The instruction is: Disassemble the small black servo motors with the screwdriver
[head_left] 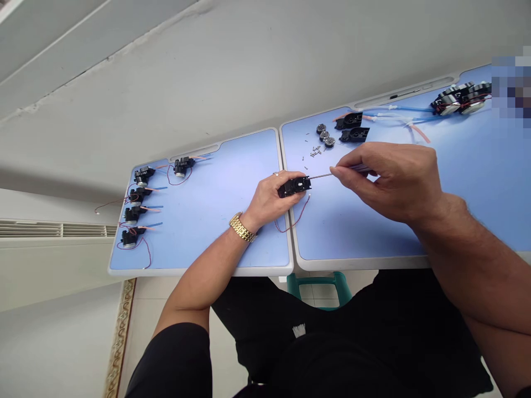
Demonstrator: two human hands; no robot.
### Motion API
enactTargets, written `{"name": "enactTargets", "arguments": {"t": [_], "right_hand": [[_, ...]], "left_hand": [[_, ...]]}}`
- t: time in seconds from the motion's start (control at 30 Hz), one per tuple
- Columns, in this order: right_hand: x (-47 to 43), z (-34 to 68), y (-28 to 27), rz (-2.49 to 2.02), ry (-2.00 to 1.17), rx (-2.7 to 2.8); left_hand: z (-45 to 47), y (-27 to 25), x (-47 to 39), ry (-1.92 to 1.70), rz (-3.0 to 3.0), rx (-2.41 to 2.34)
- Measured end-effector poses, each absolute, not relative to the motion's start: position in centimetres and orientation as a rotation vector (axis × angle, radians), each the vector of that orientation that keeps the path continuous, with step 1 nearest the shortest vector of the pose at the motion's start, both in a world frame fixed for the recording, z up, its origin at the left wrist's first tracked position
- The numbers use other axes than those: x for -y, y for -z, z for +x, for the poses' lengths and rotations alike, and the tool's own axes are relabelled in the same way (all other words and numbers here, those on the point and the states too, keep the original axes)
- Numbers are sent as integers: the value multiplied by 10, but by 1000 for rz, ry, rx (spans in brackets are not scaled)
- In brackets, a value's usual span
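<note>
I judge this black part (295, 187) light and stiff, best held at its sides; left hand (269, 198) pinches it, right hand (396, 178) a screwdriver (322, 176).

**A left surface (224, 221) and a right surface (394, 237), both with small parts on top**

Both tops are blue with pale, rounded rims, and a thin gap runs between them. On the left one, four little black machines (133, 214) make a row by the left edge. One more black machine (181, 167) sits near the back. They have thin wires and orange and blue tails. On the right one, three round silver parts (324, 135) sit close to tiny screws (316, 150) and two black shells (355, 135). Farther right are soft tubes (421, 134) and a pile of black-and-silver parts (450, 104). A black pen (402, 95) lies along the back rim.
</note>
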State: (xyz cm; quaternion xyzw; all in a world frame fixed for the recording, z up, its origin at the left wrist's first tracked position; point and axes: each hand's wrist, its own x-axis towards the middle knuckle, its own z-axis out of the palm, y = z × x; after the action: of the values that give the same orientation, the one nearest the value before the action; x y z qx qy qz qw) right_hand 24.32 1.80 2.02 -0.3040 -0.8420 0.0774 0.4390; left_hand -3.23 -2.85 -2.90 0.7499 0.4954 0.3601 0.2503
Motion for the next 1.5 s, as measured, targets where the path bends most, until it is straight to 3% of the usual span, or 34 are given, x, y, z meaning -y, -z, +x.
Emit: {"name": "enactTargets", "arguments": {"t": [0.3,0.57,1.5], "right_hand": [[-14,246,-31,-1057,-252,2072],[-39,244,-5,-1170,-219,2136],[-46,248,0,-1210,-181,2036]], "left_hand": [[-33,31,28,-955,2071,-1375],[-31,29,29,-899,2135,-1315],[-32,30,28,-930,2124,-1276]]}}
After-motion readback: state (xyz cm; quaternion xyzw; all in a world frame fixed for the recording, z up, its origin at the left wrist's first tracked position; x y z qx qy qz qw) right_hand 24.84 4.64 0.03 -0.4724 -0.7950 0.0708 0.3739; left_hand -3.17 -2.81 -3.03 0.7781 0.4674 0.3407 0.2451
